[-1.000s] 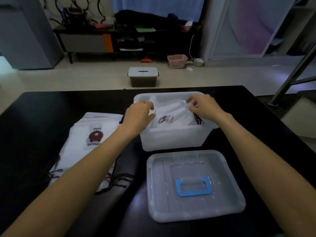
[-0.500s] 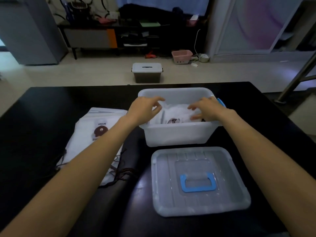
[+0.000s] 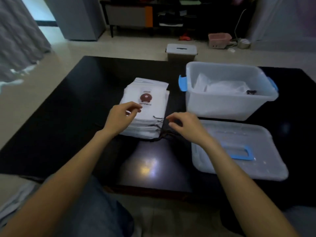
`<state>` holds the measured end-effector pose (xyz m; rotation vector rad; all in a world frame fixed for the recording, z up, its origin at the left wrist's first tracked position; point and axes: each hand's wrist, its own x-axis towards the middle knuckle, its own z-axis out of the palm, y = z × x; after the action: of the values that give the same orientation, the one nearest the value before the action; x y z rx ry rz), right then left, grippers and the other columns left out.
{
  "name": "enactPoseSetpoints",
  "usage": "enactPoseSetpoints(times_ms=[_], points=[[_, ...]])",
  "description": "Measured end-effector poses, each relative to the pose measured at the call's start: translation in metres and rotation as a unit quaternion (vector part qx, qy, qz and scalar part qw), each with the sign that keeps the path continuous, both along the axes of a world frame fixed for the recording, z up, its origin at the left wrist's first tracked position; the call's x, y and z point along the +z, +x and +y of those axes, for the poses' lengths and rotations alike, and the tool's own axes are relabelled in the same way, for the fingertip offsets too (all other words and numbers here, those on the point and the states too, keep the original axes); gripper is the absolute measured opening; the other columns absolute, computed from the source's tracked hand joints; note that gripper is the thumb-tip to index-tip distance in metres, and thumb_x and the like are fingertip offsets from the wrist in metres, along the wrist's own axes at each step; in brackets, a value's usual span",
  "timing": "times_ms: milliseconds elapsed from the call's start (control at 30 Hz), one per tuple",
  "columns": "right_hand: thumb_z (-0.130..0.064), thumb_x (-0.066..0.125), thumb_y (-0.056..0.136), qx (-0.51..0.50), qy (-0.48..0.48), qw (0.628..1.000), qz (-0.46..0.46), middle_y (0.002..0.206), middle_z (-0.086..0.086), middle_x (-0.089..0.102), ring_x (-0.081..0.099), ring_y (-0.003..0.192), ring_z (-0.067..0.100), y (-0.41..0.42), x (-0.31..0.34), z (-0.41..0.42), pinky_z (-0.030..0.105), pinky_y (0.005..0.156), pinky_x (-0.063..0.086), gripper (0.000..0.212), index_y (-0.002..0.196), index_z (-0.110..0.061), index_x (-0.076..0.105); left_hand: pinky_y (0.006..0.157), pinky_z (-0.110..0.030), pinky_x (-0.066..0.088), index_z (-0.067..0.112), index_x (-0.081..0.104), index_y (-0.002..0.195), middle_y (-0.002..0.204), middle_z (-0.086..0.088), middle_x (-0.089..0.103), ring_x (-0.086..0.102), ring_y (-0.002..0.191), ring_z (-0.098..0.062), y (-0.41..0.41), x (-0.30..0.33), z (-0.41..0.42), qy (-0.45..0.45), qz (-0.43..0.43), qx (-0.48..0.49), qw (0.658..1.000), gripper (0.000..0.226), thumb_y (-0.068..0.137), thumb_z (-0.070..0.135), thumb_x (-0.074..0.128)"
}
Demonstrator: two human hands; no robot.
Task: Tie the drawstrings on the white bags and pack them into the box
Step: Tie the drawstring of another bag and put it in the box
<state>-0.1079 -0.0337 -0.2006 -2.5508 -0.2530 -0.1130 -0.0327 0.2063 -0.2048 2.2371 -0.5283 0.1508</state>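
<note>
One stack of white cloth drawstring bags [image 3: 147,106] lies on the glossy black table [image 3: 68,117]; the number of bags in it I cannot count. The top bag carries a dark red round logo [image 3: 145,97], its writing too blurred to read. The left hand [image 3: 122,116] hovers over the stack with loosely curled fingers and grips nothing. The right hand [image 3: 183,124] hangs near the dark drawstrings [image 3: 158,119], also loosely curled and holding nothing. One translucent plastic box with blue latches [image 3: 227,103] holds white bags, and one translucent lid with a blue handle [image 3: 256,151] lies before it. A second, smaller lidded box [image 3: 181,52] stands on the floor.
</note>
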Motion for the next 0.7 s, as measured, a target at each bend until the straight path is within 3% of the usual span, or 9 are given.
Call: enactPoseSetpoints(times_ms=[100, 233, 300, 400, 433, 533, 600, 700], points=[[-0.017, 0.054, 0.09, -0.012, -0.046, 0.999, 0.002, 0.119, 0.006, 0.064, 0.055, 0.108, 0.031, 0.017, -0.024, 0.028, 0.042, 0.092, 0.043, 0.031, 0.12, -0.019, 0.064, 0.083, -0.016, 0.047, 0.024, 0.068, 0.104, 0.1, 0.005, 0.071, 0.064, 0.093, -0.007, -0.001, -0.015, 0.029, 0.011, 0.054, 0.043, 0.998, 0.021, 0.089, 0.012, 0.059], [-0.002, 0.048, 0.089, 0.009, -0.157, 0.988, -0.012, 0.14, 0.002, 0.051, 0.045, 0.121, 0.03, 0.034, -0.041, 0.042, 0.038, 0.093, 0.038, 0.048, 0.134, -0.018, 0.052, 0.092, -0.029, 0.042, 0.015, 0.064, 0.119, 0.121, -0.004, 0.064, 0.057, 0.109, -0.021, 0.004, -0.028, 0.046, 0.154, 0.078, 0.006, 0.985, 0.036, 0.088, 0.002, 0.05], [-0.004, 0.052, 0.088, 0.019, -0.215, 0.976, -0.038, 0.128, 0.008, 0.06, 0.054, 0.108, 0.033, 0.037, -0.044, 0.041, 0.039, 0.082, 0.041, 0.042, 0.128, -0.015, 0.057, 0.092, -0.033, 0.041, 0.013, 0.063, 0.122, 0.123, -0.009, 0.062, 0.053, 0.112, -0.027, 0.007, -0.032, 0.047, 0.198, 0.066, -0.011, 0.978, 0.04, 0.088, -0.001, 0.046], [-0.007, 0.074, 0.071, -0.013, -0.28, 0.956, -0.084, 0.079, 0.008, 0.069, 0.061, 0.07, 0.031, 0.043, -0.041, 0.039, 0.032, 0.058, 0.042, 0.018, 0.088, -0.011, 0.071, 0.089, -0.033, 0.04, 0.015, 0.06, 0.124, 0.121, -0.01, 0.061, 0.049, 0.11, -0.028, 0.014, -0.037, 0.049, 0.211, 0.034, 0.003, 0.977, 0.036, 0.094, 0.006, 0.044], [-0.01, 0.075, 0.071, -0.028, -0.278, 0.956, -0.086, 0.076, 0.007, 0.068, 0.06, 0.068, 0.03, 0.044, -0.038, 0.038, 0.031, 0.057, 0.042, 0.013, 0.083, -0.011, 0.07, 0.087, -0.032, 0.039, 0.015, 0.059, 0.126, 0.121, -0.01, 0.06, 0.048, 0.109, -0.027, 0.015, -0.038, 0.048, 0.216, 0.027, 0.011, 0.976, 0.034, 0.096, 0.01, 0.043], [-0.02, 0.056, 0.091, -0.06, -0.156, 0.983, -0.074, 0.092, 0.009, 0.066, 0.058, 0.085, 0.029, 0.046, -0.032, 0.034, 0.036, 0.068, 0.041, 0.017, 0.094, -0.009, 0.068, 0.086, -0.033, 0.038, 0.018, 0.054, 0.13, 0.123, -0.009, 0.058, 0.044, 0.112, -0.026, 0.018, -0.037, 0.045, 0.235, 0.032, 0.028, 0.971, 0.035, 0.099, 0.019, 0.039], [-0.021, 0.054, 0.093, -0.083, -0.041, 0.993, -0.068, 0.091, 0.008, 0.063, 0.056, 0.083, 0.023, 0.044, -0.025, 0.031, 0.034, 0.07, 0.042, 0.017, 0.093, -0.008, 0.065, 0.088, -0.034, 0.039, 0.02, 0.053, 0.131, 0.123, -0.007, 0.057, 0.044, 0.113, -0.026, 0.022, -0.036, 0.042, 0.244, 0.043, 0.025, 0.968, 0.035, 0.099, 0.023, 0.04], [-0.021, 0.054, 0.094, -0.139, 0.095, 0.984, -0.052, 0.086, 0.002, 0.06, 0.052, 0.074, 0.011, 0.041, -0.016, 0.027, 0.021, 0.066, 0.039, 0.014, 0.088, -0.011, 0.062, 0.081, -0.032, 0.043, 0.021, 0.061, 0.119, 0.108, -0.001, 0.064, 0.05, 0.104, -0.021, 0.023, -0.034, 0.039, 0.224, 0.051, 0.008, 0.973, 0.029, 0.094, 0.031, 0.05]])
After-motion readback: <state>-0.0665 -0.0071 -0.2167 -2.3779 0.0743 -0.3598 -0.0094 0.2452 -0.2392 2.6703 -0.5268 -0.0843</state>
